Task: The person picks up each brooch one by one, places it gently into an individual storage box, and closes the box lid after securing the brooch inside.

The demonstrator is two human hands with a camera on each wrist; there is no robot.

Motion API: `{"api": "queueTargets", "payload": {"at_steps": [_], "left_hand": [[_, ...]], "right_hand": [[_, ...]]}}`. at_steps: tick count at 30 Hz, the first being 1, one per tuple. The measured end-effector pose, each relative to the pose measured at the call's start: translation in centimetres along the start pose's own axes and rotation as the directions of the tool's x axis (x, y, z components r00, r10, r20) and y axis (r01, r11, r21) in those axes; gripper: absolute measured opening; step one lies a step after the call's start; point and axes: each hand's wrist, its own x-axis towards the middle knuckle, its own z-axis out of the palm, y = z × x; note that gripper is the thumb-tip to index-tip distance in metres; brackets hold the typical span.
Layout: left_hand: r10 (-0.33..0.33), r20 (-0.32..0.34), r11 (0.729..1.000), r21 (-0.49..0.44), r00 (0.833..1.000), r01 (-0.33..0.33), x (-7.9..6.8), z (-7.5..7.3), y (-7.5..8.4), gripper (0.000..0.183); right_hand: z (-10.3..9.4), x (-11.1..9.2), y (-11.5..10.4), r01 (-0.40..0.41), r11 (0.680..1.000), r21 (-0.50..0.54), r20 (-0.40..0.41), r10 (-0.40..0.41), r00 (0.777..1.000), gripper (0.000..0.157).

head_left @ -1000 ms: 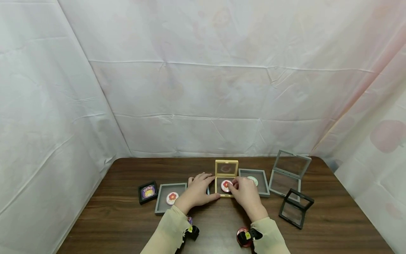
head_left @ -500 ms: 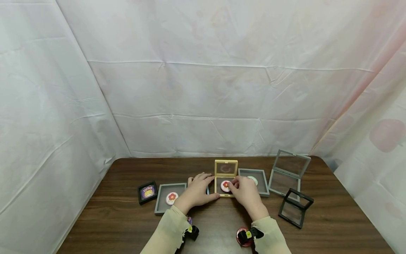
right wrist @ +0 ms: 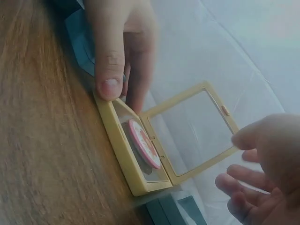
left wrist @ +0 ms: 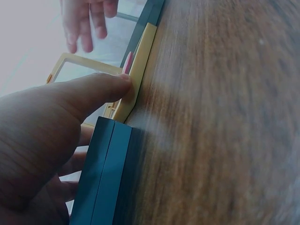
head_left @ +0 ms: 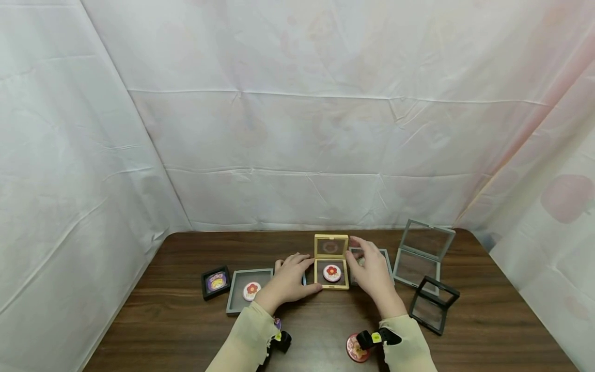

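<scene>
The yellow display case (head_left: 316, 274) stands with its clear-windowed lid (right wrist: 206, 89) raised. Inside its base lies a round white badge with a red flower (head_left: 332, 273), seen almost edge-on in the right wrist view. My left hand (head_left: 290, 279) holds the case at its left side, thumb on the front corner and a finger behind. My right hand (head_left: 372, 268) is beside the lid's right edge, its thumb at the lid's frame and its fingers loosely bent, with nothing between them. Whether the thumb touches the lid is hard to tell.
A grey case (head_left: 389, 266) lies partly under my right hand; another grey case (head_left: 234, 305) with a flower badge lies left. A black case (head_left: 210, 295) is farther left. Open grey (head_left: 416, 268) and black (head_left: 429, 310) cases stand right. A red badge (head_left: 356, 349) lies near my right wrist.
My right hand has let go of the flower badge and moved up and right to the lid's edge. The badge stays in the yellow case. My left hand has not moved.
</scene>
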Motion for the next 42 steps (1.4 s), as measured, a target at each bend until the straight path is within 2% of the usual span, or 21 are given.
{"api": "queueTargets", "payload": {"at_steps": [3,7,16,24,30,35,42], "left_hand": [[-0.003,0.001,1.0,-0.001,1.0,0.003,0.0,0.0,-0.1,0.077],[-0.004,0.0,1.0,-0.001,1.0,0.004,0.0,0.0,-0.1,0.077],[0.006,-0.005,1.0,0.003,1.0,-0.006,0.1,0.0,-0.1,0.078],[0.004,-0.006,0.999,0.036,1.0,-0.004,0.1,0.0,-0.4,0.08],[0.013,0.0,0.999,0.034,1.0,-0.013,0.0,-0.1,-0.4,0.078],[0.022,0.003,0.999,0.026,1.0,-0.022,0.0,0.0,-0.6,0.078],[0.028,-0.005,0.999,0.029,1.0,-0.027,0.0,-0.1,-0.6,0.078]], "right_hand": [[-0.1,0.0,0.0,0.053,0.999,0.01,0.017,-0.053,0.998,0.052],[-0.1,0.0,0.1,0.076,0.997,0.017,0.022,-0.076,0.997,0.052],[-0.3,0.2,0.3,0.073,0.995,0.062,-0.015,-0.072,0.997,0.039],[-0.4,0.5,0.6,0.041,0.998,0.057,-0.034,-0.039,0.999,0.022],[-1.0,0.4,0.9,0.013,0.997,0.081,0.03,-0.016,0.999,0.019],[-1.9,0.3,1.8,0.023,0.996,0.087,0.086,-0.031,0.996,0.023],[-2.7,0.2,2.8,0.022,0.997,0.069,0.219,-0.037,0.975,0.029]]}}
